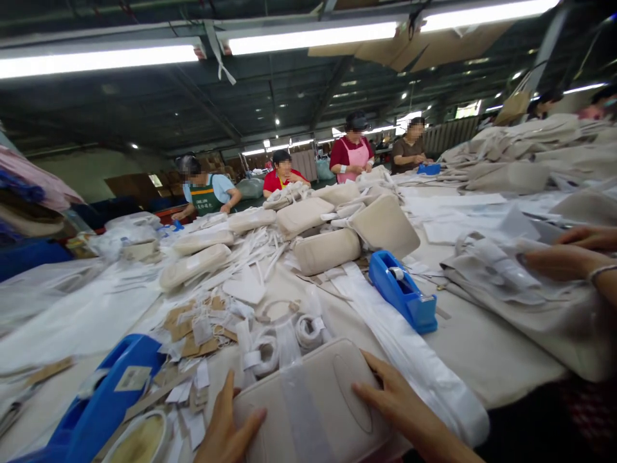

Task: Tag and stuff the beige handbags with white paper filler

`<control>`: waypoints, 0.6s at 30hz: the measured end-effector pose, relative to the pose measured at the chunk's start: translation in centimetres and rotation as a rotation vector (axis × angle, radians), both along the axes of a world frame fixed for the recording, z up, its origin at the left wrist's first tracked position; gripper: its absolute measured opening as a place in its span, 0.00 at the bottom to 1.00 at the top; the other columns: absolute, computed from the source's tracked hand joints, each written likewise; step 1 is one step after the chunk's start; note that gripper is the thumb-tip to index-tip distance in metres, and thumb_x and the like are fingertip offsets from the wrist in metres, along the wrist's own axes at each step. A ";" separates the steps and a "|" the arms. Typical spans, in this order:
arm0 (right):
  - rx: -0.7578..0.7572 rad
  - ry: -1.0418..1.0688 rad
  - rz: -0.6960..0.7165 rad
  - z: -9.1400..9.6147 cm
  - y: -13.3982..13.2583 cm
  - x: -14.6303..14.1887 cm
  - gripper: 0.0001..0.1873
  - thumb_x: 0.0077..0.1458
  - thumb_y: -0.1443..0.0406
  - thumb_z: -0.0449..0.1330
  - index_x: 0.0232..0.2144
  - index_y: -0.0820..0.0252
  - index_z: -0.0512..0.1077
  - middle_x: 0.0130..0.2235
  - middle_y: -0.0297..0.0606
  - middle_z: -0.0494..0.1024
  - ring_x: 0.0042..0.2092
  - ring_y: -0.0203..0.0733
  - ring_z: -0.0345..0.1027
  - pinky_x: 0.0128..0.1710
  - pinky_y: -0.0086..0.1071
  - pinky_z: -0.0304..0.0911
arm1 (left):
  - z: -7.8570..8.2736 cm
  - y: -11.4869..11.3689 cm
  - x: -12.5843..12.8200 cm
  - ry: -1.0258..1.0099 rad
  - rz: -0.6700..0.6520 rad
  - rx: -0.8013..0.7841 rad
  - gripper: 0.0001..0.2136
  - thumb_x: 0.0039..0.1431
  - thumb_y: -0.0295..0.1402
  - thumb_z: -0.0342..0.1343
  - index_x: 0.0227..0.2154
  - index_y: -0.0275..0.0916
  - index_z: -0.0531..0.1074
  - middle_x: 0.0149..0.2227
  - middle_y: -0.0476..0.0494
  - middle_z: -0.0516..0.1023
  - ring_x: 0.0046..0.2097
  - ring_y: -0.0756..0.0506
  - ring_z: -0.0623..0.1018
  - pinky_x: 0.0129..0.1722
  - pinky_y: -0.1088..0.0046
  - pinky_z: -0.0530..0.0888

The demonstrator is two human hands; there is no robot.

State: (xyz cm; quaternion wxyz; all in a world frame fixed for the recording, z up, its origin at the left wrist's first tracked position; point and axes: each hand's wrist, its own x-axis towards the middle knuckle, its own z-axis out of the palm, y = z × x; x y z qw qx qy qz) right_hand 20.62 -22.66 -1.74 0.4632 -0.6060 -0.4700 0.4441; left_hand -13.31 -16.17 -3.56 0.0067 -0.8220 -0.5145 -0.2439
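Note:
A cream padded case wrapped in clear plastic (313,402) lies on the table right in front of me. My left hand (226,431) rests on its left edge, thumb on top and fingers apart. My right hand (400,405) lies flat on its right side with the fingers stretched out. A strip of clear tape runs across the middle of the case. Neither hand grips anything.
A blue tape dispenser (402,289) stands beyond the case, another blue tape dispenser (103,399) at the lower left. Rolled white straps (289,334), paper tags (193,328) and several packed cases (328,251) cover the table. A co-worker's hands (573,257) hold fabric at right. Several people work at the far end.

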 end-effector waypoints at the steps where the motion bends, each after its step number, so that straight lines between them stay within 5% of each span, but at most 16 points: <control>1: 0.001 0.005 0.034 0.0 -0.1 0.3 0.31 0.44 0.57 0.62 0.53 0.54 0.73 0.54 0.41 0.75 0.56 0.58 0.64 0.58 0.45 0.58 | 0.9 -0.3 0.3 0.064 0.029 0.078 0.34 0.61 0.39 0.49 0.67 0.39 0.43 0.51 0.32 0.70 0.50 0.33 0.75 0.43 0.49 0.76; 4: -0.030 -0.013 0.098 0.4 0.0 0.9 0.34 0.43 0.59 0.61 0.55 0.58 0.70 0.54 0.44 0.73 0.56 0.57 0.63 0.58 0.43 0.57 | 5.6 0.4 4.2 0.220 0.026 0.255 0.32 0.60 0.37 0.51 0.65 0.37 0.51 0.61 0.26 0.59 0.61 0.26 0.63 0.52 0.39 0.69; 7: -0.109 -0.075 0.098 1.0 0.1 1.1 0.38 0.45 0.60 0.59 0.59 0.65 0.64 0.53 0.48 0.70 0.51 0.53 0.65 0.54 0.43 0.60 | 10.2 2.8 11.0 0.249 -0.307 0.196 0.26 0.60 0.22 0.43 0.61 0.42 0.59 0.64 0.36 0.61 0.65 0.38 0.60 0.61 0.52 0.64; 9: -0.150 -0.096 0.104 1.2 0.1 1.2 0.39 0.46 0.60 0.58 0.61 0.67 0.61 0.52 0.49 0.69 0.46 0.49 0.66 0.50 0.42 0.62 | 11.8 4.7 15.4 0.274 -0.557 0.097 0.26 0.57 0.18 0.41 0.57 0.41 0.64 0.61 0.41 0.67 0.65 0.43 0.61 0.66 0.53 0.56; 12: -0.175 -0.113 0.105 1.0 -0.2 1.5 0.41 0.45 0.62 0.57 0.62 0.68 0.57 0.51 0.48 0.67 0.42 0.45 0.66 0.47 0.39 0.63 | 11.4 6.9 19.9 0.333 -0.789 -0.075 0.21 0.59 0.20 0.43 0.54 0.39 0.66 0.54 0.44 0.74 0.63 0.47 0.64 0.69 0.58 0.50; 18: -0.239 -0.040 0.125 -1.0 -0.2 2.6 0.46 0.42 0.64 0.62 0.64 0.69 0.55 0.49 0.47 0.68 0.39 0.43 0.67 0.41 0.34 0.65 | 8.4 8.5 21.4 0.372 -0.702 -0.210 0.13 0.68 0.30 0.41 0.41 0.40 0.72 0.43 0.46 0.78 0.55 0.45 0.71 0.67 0.55 0.51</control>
